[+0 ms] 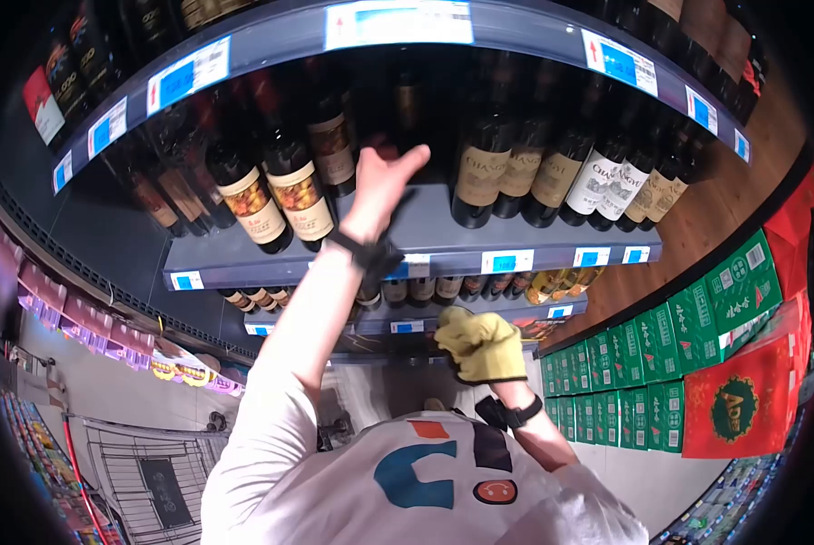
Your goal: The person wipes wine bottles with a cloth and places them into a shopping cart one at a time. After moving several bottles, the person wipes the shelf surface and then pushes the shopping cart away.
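My left hand (384, 182), bare and with a black band at the wrist, reaches into the middle wine shelf (425, 213). Its thumb stands out to the right, while the other fingers are partly lost in shadow. Just left of it is a dark bottle (336, 154), set behind two bottles with fruit labels (300, 202). Lower down, in front of the shelves, my right hand (486, 347) wears a yellow glove and has its fingers curled in; what it holds, if anything, is hidden.
Changyu bottles (482, 177) stand in a row right of my left hand. A price-tagged shelf edge (398, 23) crosses above. Smaller bottles (420, 291) line the shelf below. Green cartons (643, 350) are stacked at right, and a wire cart (134, 468) is at lower left.
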### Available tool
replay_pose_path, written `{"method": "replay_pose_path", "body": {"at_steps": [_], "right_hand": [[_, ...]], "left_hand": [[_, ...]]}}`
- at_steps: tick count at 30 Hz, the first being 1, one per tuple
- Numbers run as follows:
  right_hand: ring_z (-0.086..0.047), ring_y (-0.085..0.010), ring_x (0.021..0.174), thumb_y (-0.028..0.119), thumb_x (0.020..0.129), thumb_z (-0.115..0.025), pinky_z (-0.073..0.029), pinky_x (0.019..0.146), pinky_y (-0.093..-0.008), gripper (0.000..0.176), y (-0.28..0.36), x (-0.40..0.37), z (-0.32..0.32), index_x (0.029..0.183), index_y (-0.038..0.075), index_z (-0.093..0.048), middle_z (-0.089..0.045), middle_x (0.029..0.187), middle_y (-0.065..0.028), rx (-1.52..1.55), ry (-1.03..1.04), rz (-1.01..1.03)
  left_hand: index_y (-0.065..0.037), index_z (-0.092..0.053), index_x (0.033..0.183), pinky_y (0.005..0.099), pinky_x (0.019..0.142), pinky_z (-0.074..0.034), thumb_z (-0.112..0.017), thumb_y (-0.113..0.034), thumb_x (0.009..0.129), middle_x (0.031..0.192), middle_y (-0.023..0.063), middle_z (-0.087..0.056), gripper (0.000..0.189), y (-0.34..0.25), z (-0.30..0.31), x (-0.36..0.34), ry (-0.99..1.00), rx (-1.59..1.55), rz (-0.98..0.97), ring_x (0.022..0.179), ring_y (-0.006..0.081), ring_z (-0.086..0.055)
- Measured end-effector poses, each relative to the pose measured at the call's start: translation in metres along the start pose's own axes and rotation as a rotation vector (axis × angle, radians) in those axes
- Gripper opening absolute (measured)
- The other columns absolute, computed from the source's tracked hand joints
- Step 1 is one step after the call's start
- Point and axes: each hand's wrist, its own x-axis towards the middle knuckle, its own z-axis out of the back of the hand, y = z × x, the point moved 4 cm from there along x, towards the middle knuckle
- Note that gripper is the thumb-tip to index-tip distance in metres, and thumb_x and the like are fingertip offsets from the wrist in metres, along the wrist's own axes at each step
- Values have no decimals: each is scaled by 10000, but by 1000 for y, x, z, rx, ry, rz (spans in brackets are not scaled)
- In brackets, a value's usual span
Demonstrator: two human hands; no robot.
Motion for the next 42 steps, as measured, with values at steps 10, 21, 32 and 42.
{"method": "replay_pose_path", "body": {"at_steps": [10,21,32,42], "right_hand": [[-646,-193,626,-18,753,-630,-537,571,-309,147,-111,-76,83,884,7,-567,-668,796,-110,700,-413,-644],[-634,-176,856,114,855,-613,-520,769,-297,214,-115,-65,93,1027,14,-532,-630,970,-91,833,-269,-518],[-649,-182,758,46,852,-571,-530,695,-290,126,-99,-46,65,967,-4,-561,-668,891,-116,850,-171,-472],[-605,-140,841,-89,757,-595,-493,770,-276,209,-16,3,18,936,20,-593,-642,948,-61,176,151,-17]], "left_hand": [[-102,-536,1268,470,929,-457,-710,-520,740,1152,186,-586,696,72,-55,185,-171,747,-676,1060,368,-567],[-119,-544,1246,414,986,-413,-551,-308,896,1204,116,-572,398,112,-51,196,116,737,-643,1131,279,-530],[-56,-553,1141,392,608,-525,-575,-330,872,968,156,-611,384,87,-37,114,97,-70,-54,786,238,-624],[55,-528,998,276,698,-527,-861,-200,580,902,96,-643,592,-14,15,-41,-41,-156,141,822,141,-636]]}}
